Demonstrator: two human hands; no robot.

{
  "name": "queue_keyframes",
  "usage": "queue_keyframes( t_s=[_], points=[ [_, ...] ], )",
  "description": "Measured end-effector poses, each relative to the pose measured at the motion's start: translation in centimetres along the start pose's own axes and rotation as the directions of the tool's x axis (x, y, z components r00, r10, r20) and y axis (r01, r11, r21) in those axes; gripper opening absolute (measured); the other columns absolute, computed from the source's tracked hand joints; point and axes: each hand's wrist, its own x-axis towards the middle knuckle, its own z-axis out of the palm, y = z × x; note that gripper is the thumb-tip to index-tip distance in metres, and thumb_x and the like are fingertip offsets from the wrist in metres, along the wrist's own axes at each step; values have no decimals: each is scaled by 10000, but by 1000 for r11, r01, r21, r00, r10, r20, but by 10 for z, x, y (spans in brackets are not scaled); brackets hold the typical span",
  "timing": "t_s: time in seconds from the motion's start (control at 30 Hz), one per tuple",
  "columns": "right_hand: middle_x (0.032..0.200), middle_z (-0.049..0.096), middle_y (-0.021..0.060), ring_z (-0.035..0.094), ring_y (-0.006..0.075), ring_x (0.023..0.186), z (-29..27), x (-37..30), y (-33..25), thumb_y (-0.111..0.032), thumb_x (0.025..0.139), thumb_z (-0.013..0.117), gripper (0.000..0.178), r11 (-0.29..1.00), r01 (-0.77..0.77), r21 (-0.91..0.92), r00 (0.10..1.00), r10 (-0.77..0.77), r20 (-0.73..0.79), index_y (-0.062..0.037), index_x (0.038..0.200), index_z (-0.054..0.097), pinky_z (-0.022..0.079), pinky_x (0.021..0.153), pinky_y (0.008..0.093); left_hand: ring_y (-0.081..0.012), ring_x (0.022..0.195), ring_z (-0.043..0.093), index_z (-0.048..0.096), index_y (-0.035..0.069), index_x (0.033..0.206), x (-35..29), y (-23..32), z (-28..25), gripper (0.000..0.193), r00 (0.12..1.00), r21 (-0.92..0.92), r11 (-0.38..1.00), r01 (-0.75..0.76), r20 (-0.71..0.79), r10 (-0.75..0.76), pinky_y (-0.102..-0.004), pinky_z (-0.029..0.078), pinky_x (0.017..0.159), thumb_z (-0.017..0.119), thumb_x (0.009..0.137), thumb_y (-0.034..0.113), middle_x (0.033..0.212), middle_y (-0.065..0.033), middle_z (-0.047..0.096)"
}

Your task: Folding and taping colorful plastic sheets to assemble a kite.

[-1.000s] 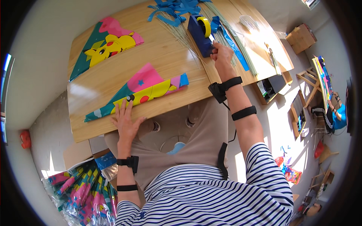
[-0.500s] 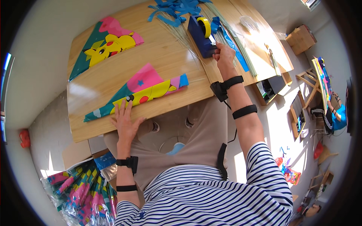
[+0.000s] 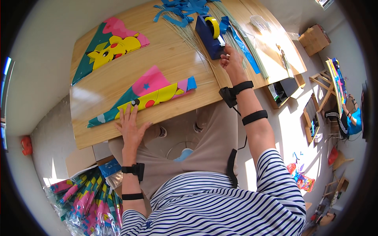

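Note:
On the wooden table (image 3: 169,59), a triangular plastic sheet (image 3: 147,84) in pink, green and yellow lies with its near side folded over. A yellow cartoon animal is printed on it. My left hand (image 3: 131,125) rests on this fold with fingers spread flat, near the table's front edge. At the dark blue tape dispenser (image 3: 210,43), which holds a yellow-cored roll, my right hand (image 3: 233,61) pinches at the cutting end. The clear tape between those fingertips barely shows. Farther left, a second printed sheet (image 3: 118,47) lies spread out on the tabletop.
Blue ribbon strips (image 3: 185,10) and thin pale sticks (image 3: 256,59) lie around the dispenser. Below the table's left side, a box holds several bagged printed sheets (image 3: 88,200). An open drawer (image 3: 280,94) hangs at right. Another person (image 3: 353,118) sits far right.
My right hand shifts very slightly at the dispenser, its lower fingers loosening a little. My left hand and the folded sheet stay in place.

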Motion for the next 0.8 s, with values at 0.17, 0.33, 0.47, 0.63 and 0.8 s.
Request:
queue_keyframes(
  t_s=[0.17, 0.33, 0.47, 0.63, 0.8],
  points=[
    [820, 653, 110, 522, 148, 513, -19, 14, 5, -452, 976, 684, 445, 890, -298, 344, 948, 234, 217, -9, 975, 643, 548, 701, 366, -362, 1584, 192, 485, 224, 1554, 0, 2, -1, 897, 1000, -9, 1000, 7, 9, -7, -799, 71, 1146, 842, 775, 488, 1667, -67, 368],
    [831, 651, 129, 524, 180, 535, -22, 15, 0, -503, 1008, 619, 536, 833, -347, 430, 935, 269, 233, 32, 1047, 608, 542, 730, 388, -362, 1584, 192, 490, 221, 1549, 0, 1, 0, 889, 1000, -6, 1000, 10, 1, -10, -802, 74, 1143, 844, 775, 478, 1667, -63, 368],
    [823, 653, 132, 514, 171, 521, -23, 14, -3, -490, 1021, 600, 523, 783, -390, 484, 920, 349, 175, 33, 1026, 595, 545, 692, 375, -367, 1580, 196, 493, 219, 1546, 0, 4, -2, 879, 1000, -8, 1000, 19, 12, -18, -807, 72, 1140, 842, 779, 470, 1666, -63, 366],
    [754, 620, 67, 496, 145, 513, -37, -4, 20, -430, 1002, 651, 464, 952, -177, 249, 984, 165, 69, 31, 995, 602, 546, 706, 355, -367, 1579, 190, 495, 213, 1543, 0, 5, -4, 865, 1000, -16, 1000, 12, 14, -12, -811, 60, 1139, 833, 790, 473, 1669, -64, 354],
    [863, 694, 120, 654, 210, 669, 3, -111, 78, -334, 1018, 660, 366, 763, 542, -352, 777, -295, 556, 22, 1103, 676, 576, 703, 410, -372, 1578, 182, 499, 215, 1538, -1, -1, 1, 862, 1000, 7, 1000, -9, -9, 9, -817, 56, 1136, 816, 797, 520, 1665, -62, 355]
  ],
)
